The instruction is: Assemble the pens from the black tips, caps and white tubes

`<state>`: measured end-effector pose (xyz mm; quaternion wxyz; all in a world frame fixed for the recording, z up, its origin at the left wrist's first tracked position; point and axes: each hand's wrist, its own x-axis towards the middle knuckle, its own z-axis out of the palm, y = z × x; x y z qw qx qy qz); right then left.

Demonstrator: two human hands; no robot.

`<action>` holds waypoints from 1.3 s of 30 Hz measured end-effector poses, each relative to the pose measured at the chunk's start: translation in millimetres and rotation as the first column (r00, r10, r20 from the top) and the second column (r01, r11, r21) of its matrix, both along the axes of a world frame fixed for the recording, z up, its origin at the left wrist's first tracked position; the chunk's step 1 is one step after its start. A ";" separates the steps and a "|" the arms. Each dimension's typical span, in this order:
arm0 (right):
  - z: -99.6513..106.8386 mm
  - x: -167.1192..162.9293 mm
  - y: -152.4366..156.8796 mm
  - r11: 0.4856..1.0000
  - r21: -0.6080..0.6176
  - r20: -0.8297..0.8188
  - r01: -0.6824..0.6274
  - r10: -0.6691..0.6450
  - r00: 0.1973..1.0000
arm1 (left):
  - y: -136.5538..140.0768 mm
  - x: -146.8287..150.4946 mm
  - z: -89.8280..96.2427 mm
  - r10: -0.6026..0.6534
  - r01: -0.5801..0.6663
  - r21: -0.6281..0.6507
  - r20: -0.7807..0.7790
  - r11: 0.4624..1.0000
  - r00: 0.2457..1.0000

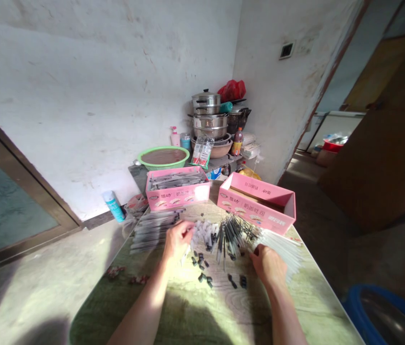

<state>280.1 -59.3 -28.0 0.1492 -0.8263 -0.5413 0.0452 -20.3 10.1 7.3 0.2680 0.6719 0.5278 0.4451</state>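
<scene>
My left hand point(178, 238) is closed in a pinch at the left edge of a heap of small whitish plastic pieces point(203, 232); what its fingers hold is too small to tell. My right hand point(269, 263) has its fingers pressed together by the near end of a spread of clear whitish tubes point(283, 247), and its fingertips hide any content. Between the hands lies a fanned bundle of thin black-and-clear sticks, like pen refills point(229, 235). Small black caps point(201, 261) are scattered nearer me. Left of my left hand, grey-white pen-like sticks point(154, 230) lie in rows.
A pink box point(177, 200) filled with grey sticks stands behind the left rows. Another pink box point(258, 211) stands at the right. Behind them are a green basin point(162, 165) and stacked steel pots point(207, 120). A blue tub point(360, 306) sits beside the table's right edge.
</scene>
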 end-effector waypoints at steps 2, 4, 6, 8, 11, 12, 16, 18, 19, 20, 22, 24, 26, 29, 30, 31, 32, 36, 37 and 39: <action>-0.5 -1.0 0.8 1.000 0.018 -0.027 0.012 -0.011 1.000 | -11.0 22.4 -0.2 -0.261 0.262 -0.008 -0.126 0.965 0.957; 1.7 -3.6 1.0 0.992 0.114 -0.081 0.050 -0.041 0.996 | -20.1 39.3 -2.1 -0.375 0.372 -0.061 -0.239 0.926 0.895; 5.9 -7.1 0.7 0.963 0.250 -0.169 0.098 -0.056 0.984 | -26.6 50.6 -4.6 -0.380 0.364 -0.115 -0.368 0.924 0.849; 10.5 -11.0 0.6 0.928 0.347 -0.278 0.138 -0.038 0.960 | -31.0 57.4 -6.1 -0.354 0.328 -0.142 -0.489 0.934 0.797; 14.5 -17.0 1.7 0.881 0.432 -0.503 0.194 0.056 0.863 | -35.0 62.5 -5.9 -0.338 0.291 -0.175 -0.567 0.941 0.751; 14.8 -19.1 2.4 0.860 0.458 -0.585 0.226 0.100 0.805 | -35.9 63.7 -5.8 -0.331 0.277 -0.183 -0.568 0.943 0.753; 12.3 -28.0 5.6 0.847 0.419 -0.814 0.326 0.192 0.549 | -37.0 68.5 -7.7 -0.259 0.180 -0.192 -0.574 0.965 0.777; 10.0 -31.6 7.0 0.867 0.382 -0.860 0.320 0.207 0.467 | -36.4 71.0 -9.3 -0.229 0.130 -0.205 -0.597 0.970 0.769; 8.7 -32.9 7.7 0.872 0.374 -0.873 0.315 0.217 0.437 | -35.9 71.9 -10.0 -0.222 0.113 -0.212 -0.608 0.971 0.762; 7.4 -33.9 8.5 0.874 0.372 -0.883 0.314 0.228 0.410 | -35.3 72.3 -10.7 -0.222 0.104 -0.223 -0.616 0.969 0.755; 4.6 -35.2 9.9 0.871 0.370 -0.900 0.323 0.250 0.357 | -33.9 71.5 -11.8 -0.226 0.085 -0.247 -0.630 0.965 0.743; 1.9 -35.8 11.2 0.866 0.363 -0.915 0.344 0.262 0.306 | -32.5 68.5 -12.7 -0.224 0.066 -0.259 -0.648 0.964 0.728; -0.3 -36.0 12.1 0.865 0.350 -0.927 0.359 0.266 0.263 | -31.5 64.8 -12.9 -0.213 0.059 -0.246 -0.664 0.967 0.717; -2.4 -36.0 12.8 0.870 0.338 -0.935 0.358 0.268 0.231 | -31.0 61.6 -10.5 -0.210 0.064 -0.236 -0.666 0.970 0.716; -2.5 -36.0 13.0 0.870 0.340 -0.935 0.356 0.271 0.230 | -31.0 61.5 -8.9 -0.210 0.057 -0.246 -0.662 0.968 0.719; -2.3 -36.2 13.0 0.868 0.345 -0.933 0.358 0.275 0.232 | -31.1 61.9 -7.0 -0.211 0.046 -0.259 -0.658 0.965 0.723; -1.8 -36.4 13.0 0.862 0.351 -0.931 0.365 0.278 0.236 | -31.1 62.4 -5.2 -0.213 0.035 -0.274 -0.655 0.961 0.725; 1.0 -37.3 12.6 0.852 0.371 -0.921 0.369 0.286 0.263 | -30.0 62.4 -2.5 -0.213 0.013 -0.296 -0.655 0.955 0.725; 1.1 -37.3 12.6 0.855 0.372 -0.919 0.361 0.284 0.275 | -29.4 61.6 -3.2 -0.206 0.015 -0.283 -0.657 0.959 0.725; 0.0 -36.9 12.7 0.860 0.375 -0.913 0.346 0.279 0.296 | -28.0 59.7 -5.7 -0.193 0.024 -0.256 -0.659 0.966 0.727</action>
